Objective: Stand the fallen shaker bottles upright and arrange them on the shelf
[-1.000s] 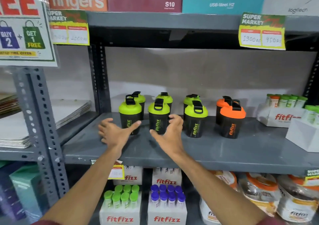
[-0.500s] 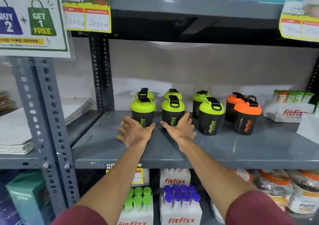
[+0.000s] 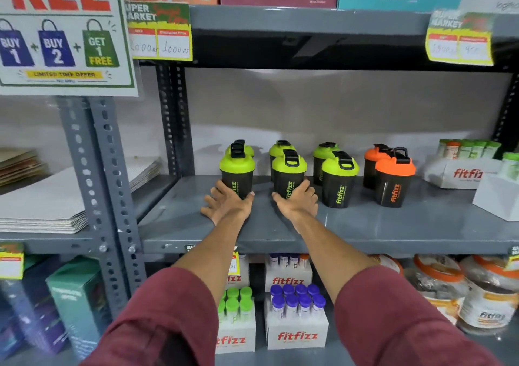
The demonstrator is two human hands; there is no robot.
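Observation:
Several black shaker bottles stand upright in two rows on the grey shelf (image 3: 365,225). Most have green lids and two at the right have orange lids (image 3: 394,180). My left hand (image 3: 227,207) cups the base of the left front green-lid bottle (image 3: 237,173), thumb on one side and fingers on the other. My right hand (image 3: 297,204) wraps the base of the middle front green-lid bottle (image 3: 289,176). A third front green-lid bottle (image 3: 339,181) stands free just right of my right hand. No bottle lies on its side.
White fitfizz boxes of tubes (image 3: 460,169) sit at the shelf's right end. A grey upright post (image 3: 171,118) bounds the shelf on the left, with paper stacks (image 3: 42,208) beyond it. More fitfizz boxes (image 3: 296,318) and jars (image 3: 486,295) fill the shelf below.
Both hands have moved forward from open in front of the bottles and closed in around the bases of the two front green-lid bottles. The view has shifted slightly.

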